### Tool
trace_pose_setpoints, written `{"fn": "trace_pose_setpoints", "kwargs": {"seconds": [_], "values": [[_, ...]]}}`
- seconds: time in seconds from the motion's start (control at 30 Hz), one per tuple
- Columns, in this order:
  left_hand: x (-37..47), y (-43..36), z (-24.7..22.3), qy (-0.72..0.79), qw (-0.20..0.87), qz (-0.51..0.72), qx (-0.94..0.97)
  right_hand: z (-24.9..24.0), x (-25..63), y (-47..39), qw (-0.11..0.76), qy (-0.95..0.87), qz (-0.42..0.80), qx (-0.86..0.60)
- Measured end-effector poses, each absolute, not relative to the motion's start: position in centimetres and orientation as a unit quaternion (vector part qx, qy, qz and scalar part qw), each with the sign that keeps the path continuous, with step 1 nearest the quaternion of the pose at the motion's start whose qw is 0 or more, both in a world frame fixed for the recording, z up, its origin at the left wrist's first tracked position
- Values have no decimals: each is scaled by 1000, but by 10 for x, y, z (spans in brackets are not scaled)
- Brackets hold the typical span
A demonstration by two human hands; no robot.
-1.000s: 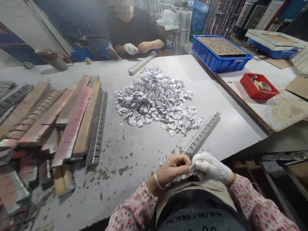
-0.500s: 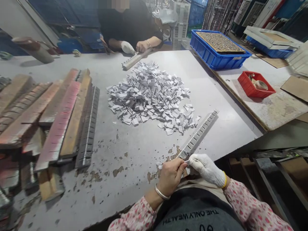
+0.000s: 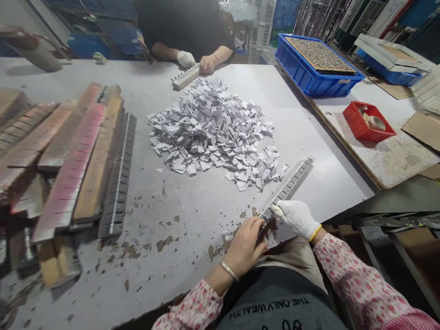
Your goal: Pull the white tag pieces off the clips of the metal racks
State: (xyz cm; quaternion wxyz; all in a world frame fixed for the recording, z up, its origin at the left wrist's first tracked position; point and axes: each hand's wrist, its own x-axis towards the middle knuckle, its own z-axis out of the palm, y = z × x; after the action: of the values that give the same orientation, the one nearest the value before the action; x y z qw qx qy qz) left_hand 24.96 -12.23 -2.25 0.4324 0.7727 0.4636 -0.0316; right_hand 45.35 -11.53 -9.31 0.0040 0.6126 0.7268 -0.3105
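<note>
A long grey bar with evenly spaced slots (image 3: 293,181) lies slantwise on the table, its near end towards me. My left hand (image 3: 244,245), bare with a bangle, has its fingers closed on that near end, the thumb lower down. My right hand (image 3: 297,219), in a white knit glove, is closed with its fingertips against the bar a little farther up. Whatever those gloved fingers pinch is hidden. Past the bar spreads a heap of small white flat pieces (image 3: 213,130), with several strays at its near right edge.
On the left, wooden and dark slotted bars (image 3: 68,169) are stacked. Across the table (image 3: 151,256) another person's hands (image 3: 195,62) hold a similar bar. A blue crate (image 3: 319,68) and a red tray (image 3: 367,121) stand on the right-hand bench.
My right hand has moved up and forward from beside my left fingertips onto the bar. My left hand has shifted slightly and its fingers now lie over the bar's near end.
</note>
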Motion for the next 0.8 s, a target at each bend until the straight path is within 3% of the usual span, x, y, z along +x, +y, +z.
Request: {"fn": "trace_pose_setpoints", "kwargs": {"seconds": [0.4, 0.47, 0.63, 0.8], "values": [[235, -107, -31, 452, 489, -25, 746, -54, 429, -67, 216, 740, -389, 504], [228, -88, -38, 479, 458, -29, 749, -49, 425, -63, 227, 734, -395, 504], [222, -27, -64, 553, 271, -20, 788, -48, 429, -71, 180, 742, -376, 526], [227, -6, -71, 556, 248, -5, 793, -61, 439, -89, 60, 742, -396, 538]]}}
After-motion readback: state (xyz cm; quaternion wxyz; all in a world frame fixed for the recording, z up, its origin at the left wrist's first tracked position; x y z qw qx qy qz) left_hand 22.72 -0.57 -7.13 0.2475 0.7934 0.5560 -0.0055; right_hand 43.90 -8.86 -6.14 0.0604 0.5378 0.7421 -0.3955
